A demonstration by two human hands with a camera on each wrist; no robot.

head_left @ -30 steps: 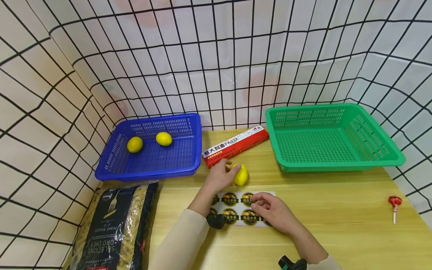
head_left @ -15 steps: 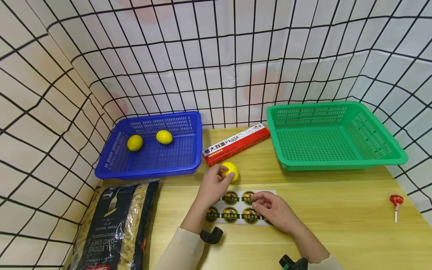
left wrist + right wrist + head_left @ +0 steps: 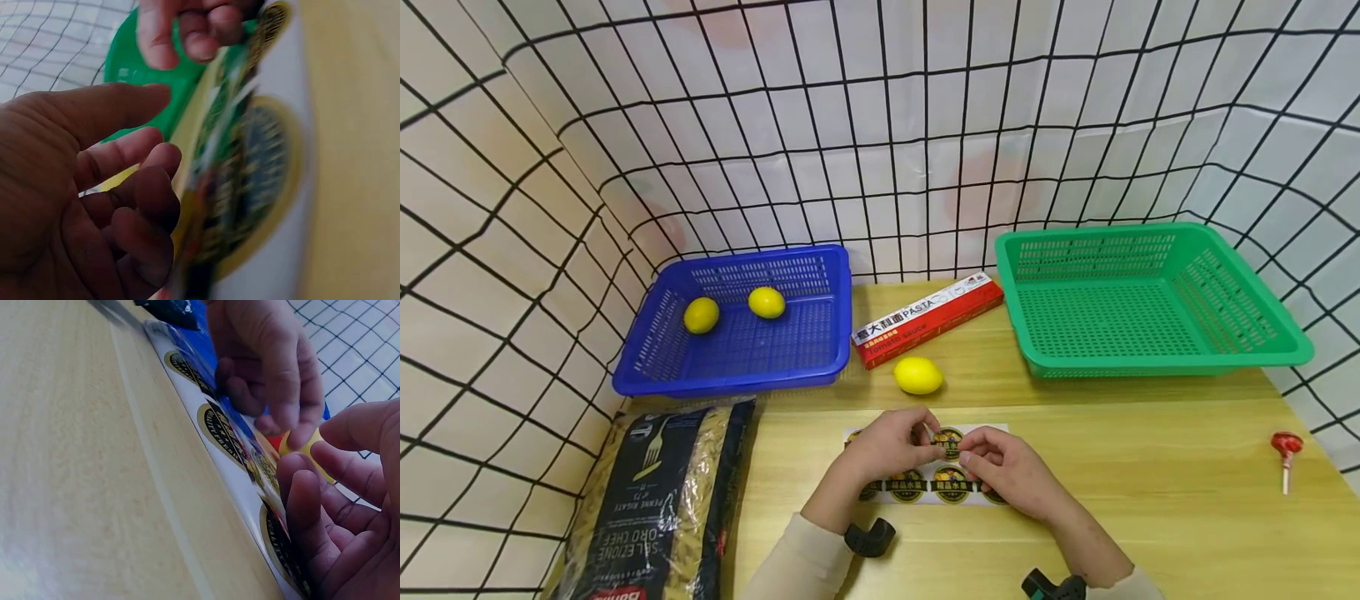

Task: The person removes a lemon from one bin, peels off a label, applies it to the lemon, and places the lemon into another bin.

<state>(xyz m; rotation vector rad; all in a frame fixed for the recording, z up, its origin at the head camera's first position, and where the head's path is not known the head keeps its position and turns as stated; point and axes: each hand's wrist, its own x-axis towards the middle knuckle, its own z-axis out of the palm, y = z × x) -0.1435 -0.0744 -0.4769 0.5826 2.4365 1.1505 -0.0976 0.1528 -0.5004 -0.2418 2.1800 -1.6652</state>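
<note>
A white sheet of round black-and-gold fruit stickers (image 3: 951,483) lies on the wooden table in front of me. My left hand (image 3: 891,443) is over its left part, with fingers loosely bent. In the left wrist view, a gap shows between that hand's thumb and fingers, with nothing in it. My right hand (image 3: 1011,475) rests at the sheet's right part, fingers loosely curled, thumb and index fingertips close together and holding nothing in the right wrist view. The two hands' fingertips face each other across one sticker. Just beyond the sheet, a yellow lemon (image 3: 918,376) sits on the table, untouched.
At the back left, a blue basket (image 3: 737,385) holds two lemons (image 3: 767,302). A green basket (image 3: 1157,364) stands back right, with a red pasta box (image 3: 928,320) between them. A penne bag (image 3: 655,500) lies left, a red lollipop (image 3: 1287,446) right. Wire mesh surrounds the table.
My left hand set the lemon down a little to the left, below the pasta box, let it go, and came back to the sticker sheet. The right hand stayed nearly still.
</note>
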